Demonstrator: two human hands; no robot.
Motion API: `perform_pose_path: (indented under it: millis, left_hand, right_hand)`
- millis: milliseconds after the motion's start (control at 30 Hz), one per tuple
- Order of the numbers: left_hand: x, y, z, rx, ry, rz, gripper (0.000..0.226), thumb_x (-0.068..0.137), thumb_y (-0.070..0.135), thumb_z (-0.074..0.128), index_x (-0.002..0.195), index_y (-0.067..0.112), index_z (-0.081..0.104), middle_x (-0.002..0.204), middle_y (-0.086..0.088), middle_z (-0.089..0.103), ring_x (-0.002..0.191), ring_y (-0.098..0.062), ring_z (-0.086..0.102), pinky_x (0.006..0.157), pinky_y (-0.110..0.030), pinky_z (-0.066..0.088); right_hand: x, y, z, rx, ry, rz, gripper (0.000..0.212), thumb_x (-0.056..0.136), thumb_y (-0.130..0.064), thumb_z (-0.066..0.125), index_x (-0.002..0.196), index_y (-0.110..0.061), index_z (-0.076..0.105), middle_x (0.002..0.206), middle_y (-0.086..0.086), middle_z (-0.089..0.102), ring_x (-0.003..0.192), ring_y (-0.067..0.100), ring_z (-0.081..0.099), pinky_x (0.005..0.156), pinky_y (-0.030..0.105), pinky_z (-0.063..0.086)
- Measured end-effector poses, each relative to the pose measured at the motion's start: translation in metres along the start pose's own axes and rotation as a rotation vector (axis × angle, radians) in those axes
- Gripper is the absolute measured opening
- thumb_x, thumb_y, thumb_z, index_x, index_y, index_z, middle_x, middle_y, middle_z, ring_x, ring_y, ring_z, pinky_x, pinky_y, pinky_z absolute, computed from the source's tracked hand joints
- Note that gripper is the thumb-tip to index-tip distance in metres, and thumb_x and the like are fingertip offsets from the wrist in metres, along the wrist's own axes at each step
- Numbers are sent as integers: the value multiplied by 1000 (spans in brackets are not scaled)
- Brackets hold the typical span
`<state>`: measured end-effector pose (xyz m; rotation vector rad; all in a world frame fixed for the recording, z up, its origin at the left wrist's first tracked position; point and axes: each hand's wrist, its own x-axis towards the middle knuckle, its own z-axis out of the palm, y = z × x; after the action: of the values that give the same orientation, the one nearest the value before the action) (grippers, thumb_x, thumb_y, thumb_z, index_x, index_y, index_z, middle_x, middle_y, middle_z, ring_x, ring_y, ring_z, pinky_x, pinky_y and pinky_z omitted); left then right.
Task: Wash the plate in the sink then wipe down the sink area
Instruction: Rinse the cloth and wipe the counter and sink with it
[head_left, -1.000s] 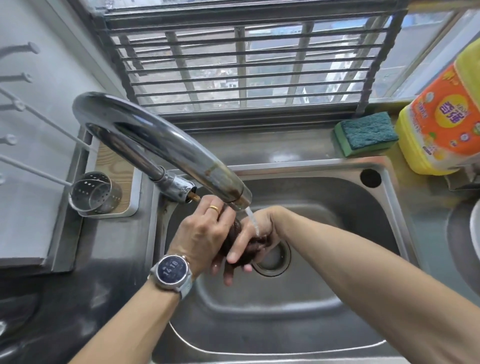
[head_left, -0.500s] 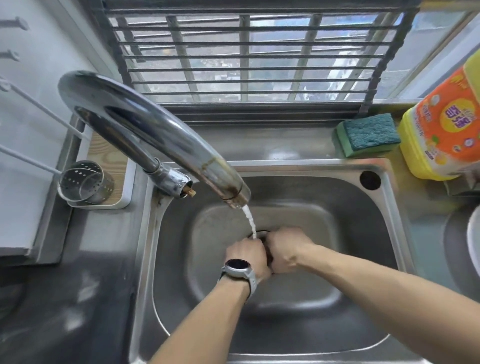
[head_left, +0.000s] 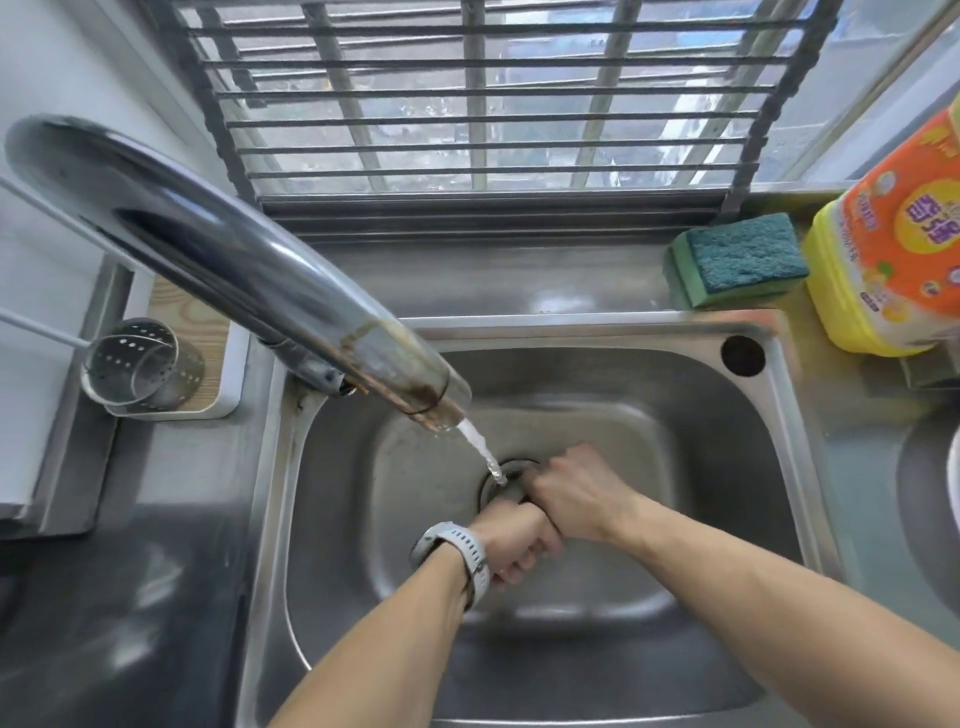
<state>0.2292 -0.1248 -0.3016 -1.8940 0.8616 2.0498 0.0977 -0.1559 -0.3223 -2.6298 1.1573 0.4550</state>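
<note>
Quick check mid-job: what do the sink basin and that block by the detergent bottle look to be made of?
Sink basin: likely stainless steel, brushed, with soft grey reflections. Block: seemingly a foam sponge, green body under a rough teal scouring layer.

- Sink (head_left: 727, 467): grey brushed steel, dull sheen; black round hole at far right corner.
- Faucet (head_left: 218, 249): shiny chrome, brown rust staining near the spout end.
- Sponge (head_left: 737, 257): teal scouring top over a green body.
- Bottle (head_left: 893, 249): yellow, orange label with a yellow disc and red characters.
- Holder (head_left: 137, 366): silver steel, pattern of small punched holes.
- Tray (head_left: 208, 358): white rim, pale wood-grain panel.
- Watch (head_left: 462, 558): grey strap with rows of perforations.
- Grille (head_left: 493, 104): dark grey horizontal bars, lighter grey uprights behind.
- Counter (head_left: 130, 623): dark grey, glossy.
</note>
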Motion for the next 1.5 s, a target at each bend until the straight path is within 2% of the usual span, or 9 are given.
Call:
perform_pose_path:
  millis: [200,333,433,600,700,800,967,1333,1500]
  left_hand:
    - [4,-6,3,-228,-134,-38,42,83,20,63,55,27,32,48,7,23,38,-10,15,42,-22,9]
    - [0,-10,0,-380,10,103,18,77,17,68,64,18,57,52,2,46,39,-12,35,38,-20,24]
    - [-5,-15,-15,-780,118,152,12,89,19,65,84,9,69,66,-8,64,52,-20,54,51,-29,47]
    - [6,-35,-36,-1177,369,143,28,97,25,62,115,5,71,96,-12,74,79,-21,70,66,-30,55]
    - [9,-37,-40,-1347,356,131,33,96,20,66,123,2,65,106,-18,71,89,-25,70,80,-36,58]
    - [9,-32,-41,-1465,290,191,33,99,28,60,119,2,63,103,-20,69,89,-30,67,99,-44,53]
    - [17,-27,-49,-1495,325,268,54,99,49,54,128,5,64,119,-17,68,106,-32,67,96,-45,53]
    - [-3,20,15,-1005,286,454,30,79,25,84,104,22,69,102,-8,78,101,-29,74,96,-49,57]
    - [-16,12,-6,-1288,414,388,36,76,33,87,101,12,71,93,-9,77,84,-27,74,84,-41,61]
  right_hand:
    - [9,-1,9,-51,126,-10,23,51,-27,78,46,-18,58,43,-1,60,37,21,61,37,19,34]
    - [10,-3,-10,72,-8,168,13,76,-27,70,84,-17,72,88,8,76,84,30,74,64,31,49]
    - [10,-3,-27,389,-179,476,44,72,-36,77,109,-18,61,107,11,71,99,32,68,75,33,52]
    - [20,-19,-40,1361,-355,665,34,79,-46,76,93,-18,63,66,3,57,43,15,43,40,22,34]
    - [33,-37,-39,1581,-184,897,38,86,-53,67,74,-18,61,52,0,50,41,14,38,43,20,27]
    - [43,-57,-34,1641,10,947,36,83,-47,72,75,-12,66,64,3,67,57,20,63,59,31,58]
    - [37,-78,-38,1702,189,797,33,84,-38,73,73,-7,70,70,9,71,69,23,68,67,36,56]
    - [-18,-47,-34,2197,427,1361,19,92,-27,68,93,-9,72,83,11,74,74,28,71,77,45,61]
    - [14,-54,-53,2220,413,1265,34,80,-33,77,101,-7,73,89,16,78,77,31,75,74,44,63]
